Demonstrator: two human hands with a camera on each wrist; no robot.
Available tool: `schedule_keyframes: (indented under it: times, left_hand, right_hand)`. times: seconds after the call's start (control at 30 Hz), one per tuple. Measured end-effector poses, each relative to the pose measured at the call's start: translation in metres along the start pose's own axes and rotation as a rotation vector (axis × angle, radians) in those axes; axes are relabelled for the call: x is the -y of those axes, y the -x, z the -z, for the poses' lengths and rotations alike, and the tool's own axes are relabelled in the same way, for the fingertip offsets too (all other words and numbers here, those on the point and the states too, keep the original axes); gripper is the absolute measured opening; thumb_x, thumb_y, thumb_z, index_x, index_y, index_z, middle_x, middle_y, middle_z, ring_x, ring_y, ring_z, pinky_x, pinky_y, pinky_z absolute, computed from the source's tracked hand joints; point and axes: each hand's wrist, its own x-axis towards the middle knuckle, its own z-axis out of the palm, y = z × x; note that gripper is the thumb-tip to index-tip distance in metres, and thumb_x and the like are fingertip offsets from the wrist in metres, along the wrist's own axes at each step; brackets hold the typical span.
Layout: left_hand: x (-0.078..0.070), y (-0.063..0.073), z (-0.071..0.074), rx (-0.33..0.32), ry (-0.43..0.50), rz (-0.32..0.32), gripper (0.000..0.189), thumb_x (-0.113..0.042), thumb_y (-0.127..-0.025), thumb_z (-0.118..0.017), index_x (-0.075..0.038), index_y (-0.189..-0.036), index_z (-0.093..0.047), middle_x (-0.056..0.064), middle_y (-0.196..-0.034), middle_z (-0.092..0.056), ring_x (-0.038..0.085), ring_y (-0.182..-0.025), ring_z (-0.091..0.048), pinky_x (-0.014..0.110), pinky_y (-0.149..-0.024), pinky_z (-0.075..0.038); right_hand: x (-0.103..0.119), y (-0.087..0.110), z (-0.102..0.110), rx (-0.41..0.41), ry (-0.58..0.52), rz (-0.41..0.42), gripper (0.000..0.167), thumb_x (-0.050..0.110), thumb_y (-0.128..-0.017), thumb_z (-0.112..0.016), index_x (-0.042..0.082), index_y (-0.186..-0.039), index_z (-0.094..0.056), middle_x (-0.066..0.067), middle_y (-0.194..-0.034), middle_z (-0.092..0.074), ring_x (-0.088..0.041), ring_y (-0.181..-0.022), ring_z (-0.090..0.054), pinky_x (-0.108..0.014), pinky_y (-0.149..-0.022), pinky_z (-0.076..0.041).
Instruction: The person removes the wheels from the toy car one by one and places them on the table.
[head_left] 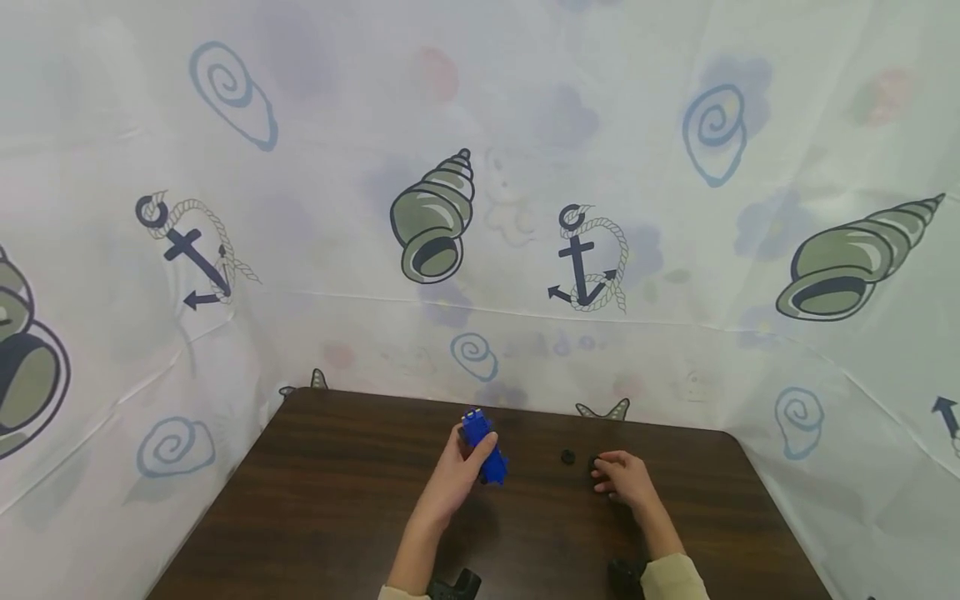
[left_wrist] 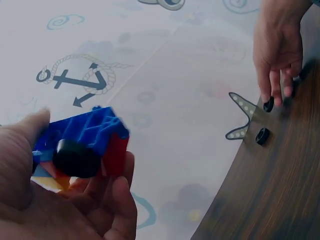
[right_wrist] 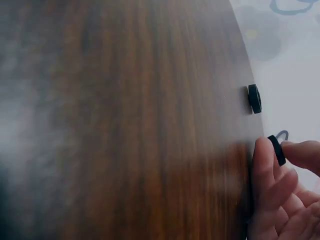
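Note:
My left hand [head_left: 452, 475] grips a toy vehicle [head_left: 483, 446] built of plastic bricks, held above the table. In the left wrist view its blue chassis [left_wrist: 90, 130] faces up, with red and yellow bricks below and one black wheel [left_wrist: 76, 159] on the near side. To the right, my right hand [head_left: 628, 479] pinches a small black wheel [right_wrist: 277, 150] between thumb and finger, close to the tabletop. Another black wheel [head_left: 567, 457] lies on the table, left of the right hand and apart from it.
The dark wood table [head_left: 337, 500] has rounded far corners. Behind it and along both sides hangs a pale sheet [head_left: 337, 167] printed with shells and anchors. A dark strap device [head_left: 455, 585] sits on the left wrist, and another [head_left: 624, 577] is by the right sleeve.

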Motion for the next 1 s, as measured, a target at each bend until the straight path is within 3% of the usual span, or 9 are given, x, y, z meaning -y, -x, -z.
schedule_keyframes:
  times: [0.13, 0.2, 0.37, 0.53, 0.77, 0.87, 1.0]
  left_hand:
    - [0.000, 0.001, 0.001, 0.019, -0.043, 0.034, 0.078, -0.052, -0.102, -0.071, 0.004, -0.150, -0.044, 0.020, -0.129, -0.070, 0.028, -0.117, -0.070, 0.051, -0.106, -0.055]
    - [-0.001, 0.002, 0.001, 0.033, -0.069, 0.032, 0.079, -0.051, -0.102, -0.071, 0.006, -0.150, -0.044, 0.018, -0.130, -0.069, 0.026, -0.115, -0.069, 0.050, -0.103, -0.055]
    - [-0.004, 0.002, 0.002, 0.072, -0.057, 0.047, 0.068, -0.058, -0.109, -0.056, 0.002, -0.142, -0.055, 0.017, -0.134, -0.070, 0.029, -0.124, -0.067, 0.060, -0.112, -0.049]
    - [-0.011, 0.002, 0.004, 0.087, 0.000, 0.084, 0.074, -0.066, -0.110, -0.043, 0.000, -0.137, -0.062, 0.017, -0.138, -0.070, 0.032, -0.130, -0.066, 0.064, -0.118, -0.042]
    - [-0.013, 0.002, 0.008, 0.078, 0.021, 0.075, 0.073, -0.063, -0.112, -0.040, 0.002, -0.134, -0.064, 0.016, -0.131, -0.075, 0.029, -0.125, -0.069, 0.060, -0.116, -0.045]
    - [-0.011, 0.002, 0.008, 0.108, 0.027, 0.066, 0.071, -0.063, -0.112, -0.039, 0.000, -0.136, -0.063, 0.014, -0.128, -0.077, 0.030, -0.124, -0.069, 0.057, -0.114, -0.046]
    - [-0.006, 0.002, 0.006, 0.147, 0.027, 0.053, 0.070, -0.063, -0.112, -0.041, -0.002, -0.140, -0.059, 0.012, -0.128, -0.076, 0.032, -0.127, -0.066, 0.061, -0.117, -0.042]
  right_hand:
    - [0.000, -0.005, -0.002, -0.010, 0.006, -0.019, 0.041, 0.021, -0.109, -0.063, -0.006, -0.140, -0.059, -0.016, -0.106, -0.079, -0.019, -0.073, -0.075, -0.032, -0.063, -0.051]
    - [0.000, -0.008, -0.003, -0.011, 0.011, -0.022, 0.040, 0.020, -0.109, -0.063, -0.007, -0.138, -0.059, -0.016, -0.102, -0.079, -0.018, -0.070, -0.075, -0.032, -0.061, -0.050]
    - [0.002, -0.013, -0.004, -0.009, 0.029, -0.033, 0.037, 0.019, -0.108, -0.062, -0.009, -0.134, -0.061, -0.013, -0.093, -0.076, -0.017, -0.066, -0.074, -0.031, -0.059, -0.047]
    - [0.006, -0.019, -0.003, -0.005, 0.030, -0.038, 0.036, 0.020, -0.108, -0.063, -0.008, -0.131, -0.063, -0.011, -0.091, -0.076, -0.018, -0.069, -0.076, -0.031, -0.060, -0.046]
    - [0.009, -0.023, -0.006, 0.037, -0.004, -0.032, 0.036, 0.019, -0.108, -0.064, -0.008, -0.130, -0.062, -0.014, -0.094, -0.078, -0.019, -0.070, -0.078, -0.025, -0.055, -0.044]
    - [0.007, -0.022, -0.005, 0.020, -0.008, -0.042, 0.034, 0.019, -0.108, -0.064, -0.007, -0.129, -0.063, -0.013, -0.093, -0.078, -0.019, -0.068, -0.077, -0.025, -0.054, -0.043]
    - [0.002, -0.018, -0.002, -0.001, -0.020, -0.047, 0.036, 0.020, -0.109, -0.063, -0.009, -0.129, -0.063, -0.015, -0.092, -0.078, -0.020, -0.068, -0.077, -0.024, -0.053, -0.042]
